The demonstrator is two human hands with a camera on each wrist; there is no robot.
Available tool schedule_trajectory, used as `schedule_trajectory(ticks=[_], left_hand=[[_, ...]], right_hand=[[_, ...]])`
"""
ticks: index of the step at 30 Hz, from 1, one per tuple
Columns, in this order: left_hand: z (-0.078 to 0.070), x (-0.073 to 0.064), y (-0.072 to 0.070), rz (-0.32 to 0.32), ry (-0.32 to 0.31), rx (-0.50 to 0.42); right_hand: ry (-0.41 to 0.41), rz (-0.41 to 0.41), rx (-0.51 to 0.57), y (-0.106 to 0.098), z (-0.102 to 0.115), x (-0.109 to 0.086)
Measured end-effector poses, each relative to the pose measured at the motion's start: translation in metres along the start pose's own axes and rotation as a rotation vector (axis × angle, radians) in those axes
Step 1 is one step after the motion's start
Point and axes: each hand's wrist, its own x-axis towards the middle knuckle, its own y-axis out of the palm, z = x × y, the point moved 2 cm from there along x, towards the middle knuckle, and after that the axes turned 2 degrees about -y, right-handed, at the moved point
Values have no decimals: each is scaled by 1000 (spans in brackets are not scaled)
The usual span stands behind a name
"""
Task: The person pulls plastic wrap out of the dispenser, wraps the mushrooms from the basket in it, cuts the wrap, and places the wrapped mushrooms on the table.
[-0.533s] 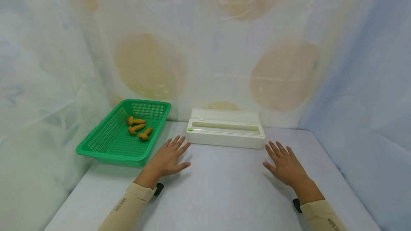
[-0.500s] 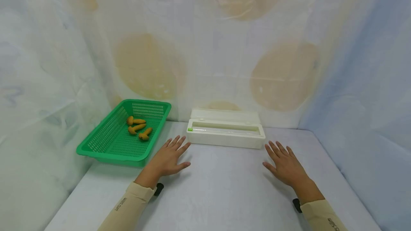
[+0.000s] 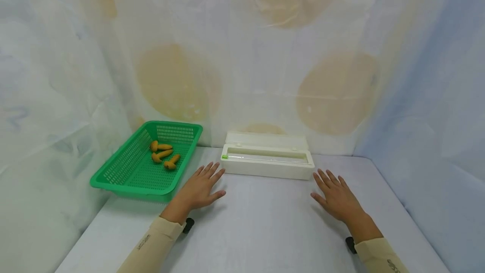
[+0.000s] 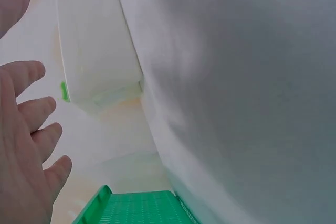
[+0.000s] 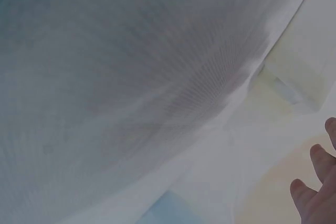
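Observation:
My left hand (image 3: 198, 188) is held palm down over the white table, fingers spread, holding nothing. It is between the green basket (image 3: 130, 189) and the near left end of a long white cling film dispenser (image 3: 267, 170). The dispenser's lid (image 3: 267, 139) stands raised at the back, and a small green slider (image 3: 225, 156) sits at its left end. On the other side, my right hand (image 3: 337, 196) has its fingers straight and apart, near the dispenser's right end. Several yellow-brown mushrooms (image 3: 162, 154) lie in the basket; I see three.
A white cloth (image 3: 257, 226) covers the table. Pale curtains with faded yellow circles hang behind it and along both sides. Black wrist mounts (image 3: 188, 225) show at both sleeves.
The head view has tilted up slightly, so the basket and dispenser appear a little lower. Both hands keep the same pose.

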Motion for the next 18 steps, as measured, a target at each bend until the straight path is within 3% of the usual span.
schedule_trajectory(ticks=[6,12,18], left_hand=[[-2,11,-8,-42,-45,-18],[-4,22,-14,-164,0,-19],[-6,31,-9,-192,26,-34]], right_hand=[[19,-3,10,-4,0,2],[49,-38,-16,-13,1,6],[54,-107,10,-18,6,9]])
